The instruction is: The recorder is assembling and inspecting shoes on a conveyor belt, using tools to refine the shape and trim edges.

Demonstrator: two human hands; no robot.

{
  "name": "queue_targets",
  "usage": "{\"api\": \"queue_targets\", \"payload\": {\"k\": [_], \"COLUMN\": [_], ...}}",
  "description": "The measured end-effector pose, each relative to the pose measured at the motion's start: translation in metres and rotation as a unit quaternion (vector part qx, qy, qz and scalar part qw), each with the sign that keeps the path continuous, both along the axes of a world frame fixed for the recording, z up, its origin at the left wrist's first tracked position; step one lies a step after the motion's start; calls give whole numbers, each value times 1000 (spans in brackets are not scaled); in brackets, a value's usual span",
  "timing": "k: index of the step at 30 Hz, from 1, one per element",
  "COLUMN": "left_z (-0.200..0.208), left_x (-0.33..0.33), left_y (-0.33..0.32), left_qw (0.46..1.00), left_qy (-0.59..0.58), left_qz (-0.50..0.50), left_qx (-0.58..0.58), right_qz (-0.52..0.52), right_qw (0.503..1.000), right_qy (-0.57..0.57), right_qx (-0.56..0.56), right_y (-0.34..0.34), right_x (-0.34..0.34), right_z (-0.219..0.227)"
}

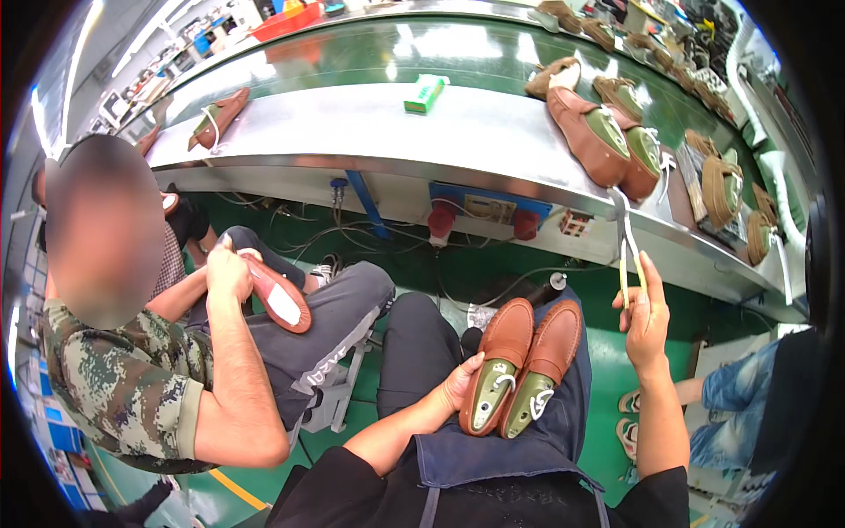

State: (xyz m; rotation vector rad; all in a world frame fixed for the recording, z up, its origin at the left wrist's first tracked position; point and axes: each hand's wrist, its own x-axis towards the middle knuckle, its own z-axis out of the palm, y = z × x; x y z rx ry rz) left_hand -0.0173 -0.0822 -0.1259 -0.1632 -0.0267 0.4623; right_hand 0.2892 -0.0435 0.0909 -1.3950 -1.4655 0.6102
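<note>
A pair of brown leather loafers lies side by side on my lap, toes pointing away: the left loafer (pixel 505 331) and the right loafer (pixel 556 336). Each has a green shoe last (pixel 495 387) inside, with a white cord looped at its top. My left hand (pixel 459 384) grips the left loafer along its outer side. Raised at the right, my right hand (pixel 648 321) holds metal pincers (pixel 623 231) with yellow handles. Their head points up at the bench edge, close to another brown loafer (pixel 583 132) with a green last; touching cannot be told.
A metal-edged bench (pixel 352 123) runs across in front, bearing a small green box (pixel 426 92) and more brown shoes. To my left, a seated co-worker (pixel 238 387) in a camouflage shirt holds a brown shoe (pixel 283 299). Cables (pixel 352 231) hang below the bench. Another person's legs (pixel 735 409) are at right.
</note>
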Motion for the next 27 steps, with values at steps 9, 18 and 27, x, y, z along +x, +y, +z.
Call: {"api": "queue_targets", "payload": {"k": [9,18,27], "left_z": [17,7,-5], "left_x": [-21,9,-1], "left_y": [19,45,56], "left_qw": [993,995,991], "left_qy": [-7,26,30], "left_qz": [116,89,128], "left_qx": [36,37,-24], "right_qz": [43,133,128], "right_qw": [980,981,976], "right_qy": [-188,140,167], "right_qx": [44,-6,-56], "right_y": [159,135,112], "right_x": [-47,-99,-135], "right_z": [15,-101,-103]}}
